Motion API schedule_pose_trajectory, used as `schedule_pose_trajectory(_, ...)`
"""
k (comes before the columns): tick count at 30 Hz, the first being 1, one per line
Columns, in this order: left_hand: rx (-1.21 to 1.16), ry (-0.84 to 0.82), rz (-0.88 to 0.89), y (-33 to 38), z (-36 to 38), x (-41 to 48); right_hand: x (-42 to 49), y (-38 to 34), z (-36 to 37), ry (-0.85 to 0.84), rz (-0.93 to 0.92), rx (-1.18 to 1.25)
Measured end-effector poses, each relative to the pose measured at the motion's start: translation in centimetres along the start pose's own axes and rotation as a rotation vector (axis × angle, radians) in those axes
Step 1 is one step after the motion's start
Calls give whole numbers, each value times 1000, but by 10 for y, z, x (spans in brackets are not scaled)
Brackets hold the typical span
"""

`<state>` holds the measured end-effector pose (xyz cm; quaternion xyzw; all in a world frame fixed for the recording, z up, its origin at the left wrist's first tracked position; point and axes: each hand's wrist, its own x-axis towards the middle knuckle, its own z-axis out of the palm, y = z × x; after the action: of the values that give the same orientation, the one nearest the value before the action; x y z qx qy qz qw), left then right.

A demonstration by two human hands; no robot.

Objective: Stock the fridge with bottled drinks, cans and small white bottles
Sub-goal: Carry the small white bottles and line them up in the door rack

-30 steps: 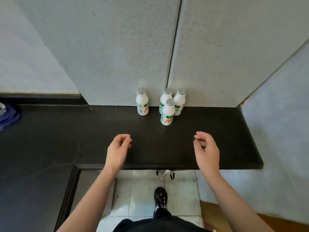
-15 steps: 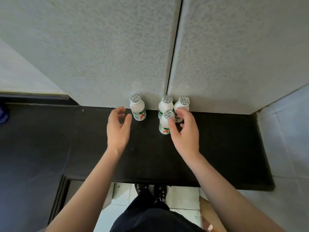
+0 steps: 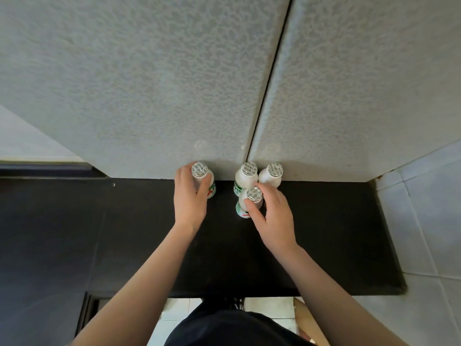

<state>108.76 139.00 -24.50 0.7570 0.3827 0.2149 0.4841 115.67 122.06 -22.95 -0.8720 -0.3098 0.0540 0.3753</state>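
Now the left hand (image 3: 190, 203) is wrapped round a small white bottle, the lone bottle (image 3: 209, 182), which stands upright on the black counter (image 3: 349, 233). Its fingers (image 3: 181, 176) go behind the bottle on the far left side and the thumb (image 3: 203, 191) lies over the near side, so the hold is close round the body, under the silver cap. A red and green label shows just to the right of the thumb.

The right hand (image 3: 273, 219) holds the front bottle (image 3: 241, 208) at its neck. The thumb (image 3: 250, 208) presses on the near left side and the curled fingers (image 3: 266, 196) come round the right side, in a narrow pinch just below the cap. This bottle also stands upright on the counter; whether it is lifted I cannot tell.

Just beyond these fingertips two more small white bottles stand close together: the middle bottle (image 3: 245, 179), touching or nearly touching the front bottle, and the right bottle (image 3: 270, 176) beside it, partly hidden behind the fingers. Both are against the grey panels (image 3: 149, 83), near the foot of the dark seam (image 3: 269, 83) between them.

Between the two hands there is a bare strip of counter. To the right of the right hand, well apart, rises a white tiled wall (image 3: 436, 208).
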Motion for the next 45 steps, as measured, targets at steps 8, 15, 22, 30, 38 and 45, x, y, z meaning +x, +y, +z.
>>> schedule_pose_trajectory(8, -182, 118, -99, -11, -20, -21, -3, 0, 3, 0, 35, -39)
schedule_pose_trajectory(15, -194, 239, -172, -21, -46, -71, -11, -3, -6, -12, 37, 58)
schedule_pose_trajectory(22, -173, 388, -187, -25, -84, -149, -42, -22, 0, -235, -57, 255)
schedule_pose_trajectory(30, -193, 638, -433, -54, -112, -276, -84, -63, 47, -644, -410, 246)
schedule_pose_trajectory(38, -257, 1056, -589, -70, -137, -406, -168, -127, 94, -984, -629, 298)
schedule_pose_trajectory(45, -335, 1326, -618, -81, -151, -511, -275, -182, 113, -1166, -875, 340)
